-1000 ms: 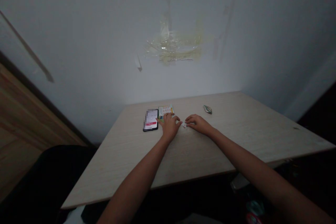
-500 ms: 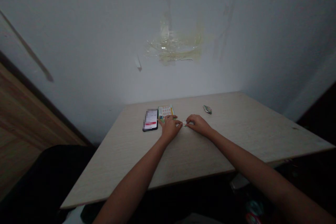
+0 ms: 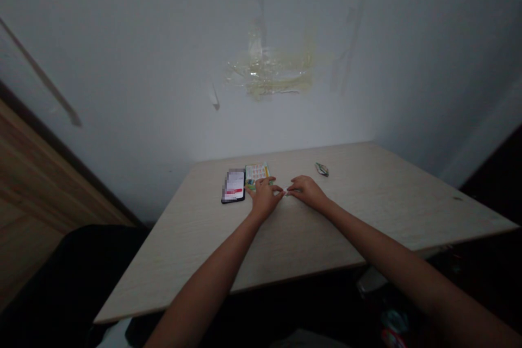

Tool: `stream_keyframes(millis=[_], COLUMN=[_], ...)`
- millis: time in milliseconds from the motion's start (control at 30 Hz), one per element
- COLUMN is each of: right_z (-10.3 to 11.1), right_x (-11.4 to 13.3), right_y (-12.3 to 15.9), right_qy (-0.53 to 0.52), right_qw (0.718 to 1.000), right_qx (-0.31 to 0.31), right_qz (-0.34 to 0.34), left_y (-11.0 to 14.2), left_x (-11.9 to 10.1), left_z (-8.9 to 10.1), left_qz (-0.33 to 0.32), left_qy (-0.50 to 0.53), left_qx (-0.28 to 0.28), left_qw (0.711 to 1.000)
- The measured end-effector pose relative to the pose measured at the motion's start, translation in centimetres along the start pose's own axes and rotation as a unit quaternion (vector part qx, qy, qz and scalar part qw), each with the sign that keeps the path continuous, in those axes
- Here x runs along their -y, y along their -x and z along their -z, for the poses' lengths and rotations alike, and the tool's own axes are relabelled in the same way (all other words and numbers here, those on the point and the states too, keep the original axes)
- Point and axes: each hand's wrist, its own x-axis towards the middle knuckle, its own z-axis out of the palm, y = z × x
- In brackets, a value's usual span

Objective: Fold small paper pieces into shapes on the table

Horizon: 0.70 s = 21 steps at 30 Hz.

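"Pinching from both sides, are we? Where do we have the small white piece (image 3: 286,192)?"

"Over the wood-look table (image 3: 204,250), to the right of the smartphone (image 3: 240,180) and apart from it, between our two hands. Our left hand (image 3: 264,196) is nearer the smartphone, thumb and forefinger narrowed to a point at the piece. Our right hand (image 3: 309,191), farther from the smartphone, has its fingertips narrowed there too."

"Is either grip firm?"

"We can't tell. The piece is tiny and mostly hidden by our fingertips."

"How should we handle it, then?"

"Lightly, we'd judge. Let's use only the tips, steady the piece with one hand and make small movements with the other. Pressing hard could crumple or flick away something so slight."

"Anything to mind nearby?"

"The printed leaflet (image 3: 258,170) just right of the smartphone: our left hand's outer fingers overlap its near end, so we'd best lift them clear of dragging it. The small folded packet (image 3: 322,169), well to the right of the smartphone, seems out of our way."
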Motion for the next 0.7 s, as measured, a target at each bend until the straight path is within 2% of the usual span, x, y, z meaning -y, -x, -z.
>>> stream_keyframes(millis=[200,700], right_z=[0.0,0.8], right_x=[-0.1,1.1], right_y=[0.0,-0.3], right_qy=[0.006,0.082], right_qw=[1.0,0.995], right_qx=[0.016,0.046], right_qz=[0.004,-0.037], left_y=[0.1,-0.2], left_x=[-0.2,0.5], left_z=[0.4,0.2], left_qz=[0.009,-0.003], left_qy=[0.011,-0.001], left_qx=[0.01,0.009], left_qw=[1.0,1.0])
